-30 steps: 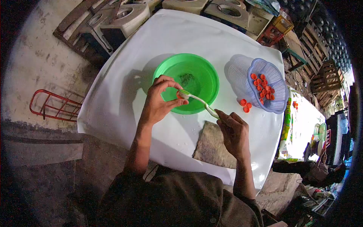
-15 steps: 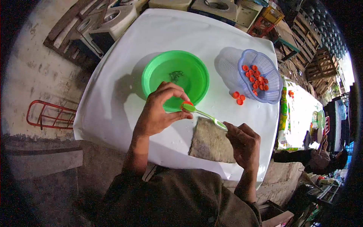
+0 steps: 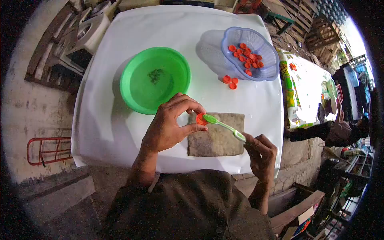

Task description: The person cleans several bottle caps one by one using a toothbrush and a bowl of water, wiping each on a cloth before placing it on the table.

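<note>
My left hand (image 3: 170,124) pinches a red bottle cap (image 3: 201,119) between thumb and fingers, its hollow side facing the brush. In my right hand (image 3: 261,154) is the handle of a green and white toothbrush (image 3: 226,127), whose bristled head touches the cap. Both hands are above a grey-brown cloth (image 3: 216,144) lying on the white table cover. Beyond my left hand stands a green basin (image 3: 132,94) of water with dark bits in it. A blue plastic basket (image 3: 270,60) at the upper right holds several red caps (image 3: 248,60).
Three loose red caps (image 3: 233,85) lie beside the basket on the white-covered table (image 3: 160,24). Another person (image 3: 340,132) is at a second covered table (image 3: 312,80) on the right. A red metal rack (image 3: 48,150) stands at the left.
The view has shifted, so the basin and basket appear further left and higher. The cap and brush are now over the cloth, away from the basin's rim, and the cap's inside shows more.
</note>
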A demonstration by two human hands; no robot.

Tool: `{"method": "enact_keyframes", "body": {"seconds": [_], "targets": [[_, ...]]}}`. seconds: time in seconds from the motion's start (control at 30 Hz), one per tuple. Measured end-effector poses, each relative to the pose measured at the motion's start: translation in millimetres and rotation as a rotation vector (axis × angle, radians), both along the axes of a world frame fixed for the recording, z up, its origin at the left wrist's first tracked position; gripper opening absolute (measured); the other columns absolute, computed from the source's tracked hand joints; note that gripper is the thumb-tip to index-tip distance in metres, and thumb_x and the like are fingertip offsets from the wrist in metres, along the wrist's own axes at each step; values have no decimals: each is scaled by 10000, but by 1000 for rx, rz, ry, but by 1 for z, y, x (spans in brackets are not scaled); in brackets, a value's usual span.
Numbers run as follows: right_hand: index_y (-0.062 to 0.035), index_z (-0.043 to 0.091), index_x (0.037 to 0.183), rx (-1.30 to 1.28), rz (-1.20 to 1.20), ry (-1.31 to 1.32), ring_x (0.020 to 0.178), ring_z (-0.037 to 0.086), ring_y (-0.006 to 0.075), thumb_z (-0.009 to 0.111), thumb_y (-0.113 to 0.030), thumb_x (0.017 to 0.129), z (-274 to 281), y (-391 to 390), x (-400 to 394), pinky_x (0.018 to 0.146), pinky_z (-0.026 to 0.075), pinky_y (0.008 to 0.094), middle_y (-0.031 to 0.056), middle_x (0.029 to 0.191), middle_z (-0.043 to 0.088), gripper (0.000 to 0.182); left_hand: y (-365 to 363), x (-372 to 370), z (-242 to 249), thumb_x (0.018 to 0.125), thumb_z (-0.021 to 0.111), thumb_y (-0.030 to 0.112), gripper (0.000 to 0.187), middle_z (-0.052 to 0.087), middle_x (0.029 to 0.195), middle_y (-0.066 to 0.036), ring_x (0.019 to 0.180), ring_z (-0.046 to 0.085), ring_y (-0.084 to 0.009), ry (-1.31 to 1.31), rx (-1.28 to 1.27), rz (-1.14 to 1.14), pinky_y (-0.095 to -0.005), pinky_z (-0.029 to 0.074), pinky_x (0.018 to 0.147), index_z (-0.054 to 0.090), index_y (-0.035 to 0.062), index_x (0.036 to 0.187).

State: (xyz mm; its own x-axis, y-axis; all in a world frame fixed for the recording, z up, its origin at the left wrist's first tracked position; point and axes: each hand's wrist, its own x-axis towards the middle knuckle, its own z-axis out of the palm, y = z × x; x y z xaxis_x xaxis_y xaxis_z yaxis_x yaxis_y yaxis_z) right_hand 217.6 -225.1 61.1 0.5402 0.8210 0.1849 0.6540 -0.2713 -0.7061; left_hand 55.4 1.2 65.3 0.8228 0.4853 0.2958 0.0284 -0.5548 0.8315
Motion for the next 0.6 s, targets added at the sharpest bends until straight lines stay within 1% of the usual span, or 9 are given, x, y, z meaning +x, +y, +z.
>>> {"method": "enact_keyframes", "body": {"seconds": [0.07, 0.1, 0.2, 0.3, 0.33, 0.37, 0.43, 0.53, 0.6], "targets": [[-103, 718, 1123, 27, -64, -27, 595, 584, 177, 725, 47, 750, -2, -7, -3, 547, 474, 296, 80, 696, 584, 402, -6, 9, -4, 621, 882, 132, 390, 655, 880, -38, 801, 562, -176, 1, -24, -34, -315, 468, 746, 661, 55, 933], [-102, 717, 1127, 12, -44, -3, 599, 585, 173, 722, 51, 752, -3, -10, -5, 550, 475, 295, 78, 699, 588, 405, -8, 13, -5, 619, 881, 130, 393, 655, 882, -37, 797, 560, -175, 4, -32, -54, -313, 467, 743, 662, 54, 936], [-104, 715, 1138, 1, -17, 61, 608, 589, 165, 712, 70, 758, -10, -22, -1, 555, 475, 282, 75, 715, 602, 418, -8, 15, 3, 683, 845, 136, 367, 635, 920, -51, 857, 585, -199, 63, -22, -88, -332, 490, 781, 649, 45, 979], [-102, 717, 1127, 5, -124, -5, 607, 592, 178, 711, 66, 760, -10, -28, 0, 552, 472, 280, 79, 719, 600, 404, -17, 22, -10, 615, 876, 112, 401, 651, 883, -44, 787, 563, -171, 30, 43, -78, -310, 469, 739, 662, 50, 949], [-103, 721, 1122, 15, -121, 27, 610, 595, 172, 707, 67, 764, -13, -27, -2, 555, 477, 281, 75, 718, 601, 397, -21, 24, -8, 623, 869, 102, 390, 651, 878, -43, 783, 567, -168, 63, -8, -80, -303, 469, 742, 665, 48, 952], [-103, 720, 1127, 35, -60, 28, 615, 598, 167, 698, 71, 770, -13, -25, -3, 556, 478, 280, 75, 713, 597, 399, -21, 24, -8, 629, 866, 100, 381, 650, 879, -46, 782, 568, -168, 67, -20, -88, -302, 469, 743, 666, 46, 950], [-105, 717, 1133, -21, -40, 67, 621, 598, 168, 700, 68, 772, -22, -34, 1, 558, 475, 280, 79, 705, 587, 402, -16, 26, -7, 641, 859, 95, 364, 649, 880, -52, 781, 572, -169, 67, -36, -99, -301, 471, 744, 666, 43, 945], [-105, 716, 1130, 8, -132, 56, 615, 592, 174, 711, 52, 775, -26, -37, 5, 554, 469, 283, 83, 699, 575, 388, -22, 30, -16, 656, 853, 83, 361, 651, 898, -65, 779, 575, -169, 91, -69, -110, -302, 474, 745, 672, 36, 965], [-107, 718, 1132, 28, -102, 85, 611, 586, 162, 717, 49, 775, -35, -36, -1, 554, 465, 280, 76, 698, 577, 389, -25, 32, -19, 666, 853, 92, 376, 654, 909, -69, 779, 575, -169, 83, -107, -145, -296, 473, 745, 673, 34, 991]]}}
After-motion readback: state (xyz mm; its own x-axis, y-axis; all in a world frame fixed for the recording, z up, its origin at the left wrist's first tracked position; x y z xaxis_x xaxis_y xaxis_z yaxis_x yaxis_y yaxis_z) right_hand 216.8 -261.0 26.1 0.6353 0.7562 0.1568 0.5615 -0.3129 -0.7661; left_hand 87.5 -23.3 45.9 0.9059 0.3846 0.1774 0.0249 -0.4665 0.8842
